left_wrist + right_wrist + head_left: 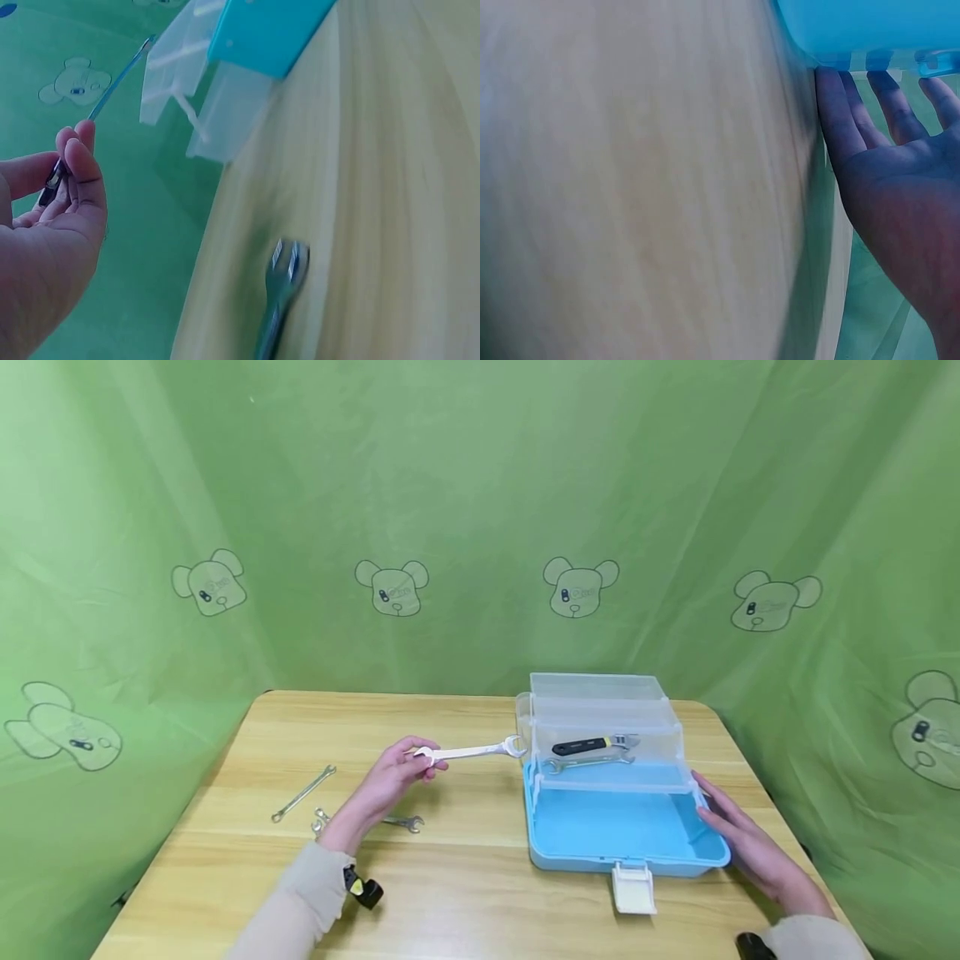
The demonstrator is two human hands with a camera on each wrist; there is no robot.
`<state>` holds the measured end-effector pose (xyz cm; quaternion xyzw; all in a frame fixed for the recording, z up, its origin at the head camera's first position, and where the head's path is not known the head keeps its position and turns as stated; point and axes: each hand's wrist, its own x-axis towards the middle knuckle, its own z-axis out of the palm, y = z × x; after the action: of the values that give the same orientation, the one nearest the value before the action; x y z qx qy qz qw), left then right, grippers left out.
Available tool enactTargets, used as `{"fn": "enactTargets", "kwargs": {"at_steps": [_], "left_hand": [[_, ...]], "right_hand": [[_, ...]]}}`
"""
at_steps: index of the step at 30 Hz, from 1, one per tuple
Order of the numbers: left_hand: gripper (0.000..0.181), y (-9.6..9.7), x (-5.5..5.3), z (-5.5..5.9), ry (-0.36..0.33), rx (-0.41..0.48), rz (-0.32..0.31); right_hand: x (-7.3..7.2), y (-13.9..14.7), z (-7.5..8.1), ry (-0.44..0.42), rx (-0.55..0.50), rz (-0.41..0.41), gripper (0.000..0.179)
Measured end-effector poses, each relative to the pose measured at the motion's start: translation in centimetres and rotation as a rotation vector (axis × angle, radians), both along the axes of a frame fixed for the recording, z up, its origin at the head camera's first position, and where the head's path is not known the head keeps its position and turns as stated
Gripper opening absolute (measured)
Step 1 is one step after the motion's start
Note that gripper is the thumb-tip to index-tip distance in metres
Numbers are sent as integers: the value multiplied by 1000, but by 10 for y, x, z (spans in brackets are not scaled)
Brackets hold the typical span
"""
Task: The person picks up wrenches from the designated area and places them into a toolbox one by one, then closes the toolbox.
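My left hand [397,774] pinches an open-end wrench [472,752] by its left end, raised over the table; its far end reaches the left side of the toolbox. The blue toolbox [630,864] has its clear tiered trays folded out. In one tray lie an adjustable wrench [581,747] with a black handle and a silver wrench [588,763]. With fingers extended, my right hand [753,839] touches the right side of the box; in the right wrist view its fingertips [881,79] meet the blue wall [877,34].
A thin wrench [303,794] lies at the table's left. More wrenches [407,822] lie beneath the left forearm, partly hidden by it. The white latch [633,889] hangs down at the box front. A green cloth [480,485] surrounds the wooden table [465,893].
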<state>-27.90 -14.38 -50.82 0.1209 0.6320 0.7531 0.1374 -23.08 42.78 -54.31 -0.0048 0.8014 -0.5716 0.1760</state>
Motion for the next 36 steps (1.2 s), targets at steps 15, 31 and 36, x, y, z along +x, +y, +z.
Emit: {"fn": "enactTargets", "kwargs": {"at_steps": [15,31,36], "left_hand": [[28,63,-10,11,-1,-3,-70],[26,123,-13,4,-8,-26,-115],[25,137,-12,2,-25,-23,-127]], "right_hand": [[-2,-2,-1,-1,16,-4,71],[0,0,-1,-7,15,-7,71],[0,-1,1,-4,16,-4,72]]}}
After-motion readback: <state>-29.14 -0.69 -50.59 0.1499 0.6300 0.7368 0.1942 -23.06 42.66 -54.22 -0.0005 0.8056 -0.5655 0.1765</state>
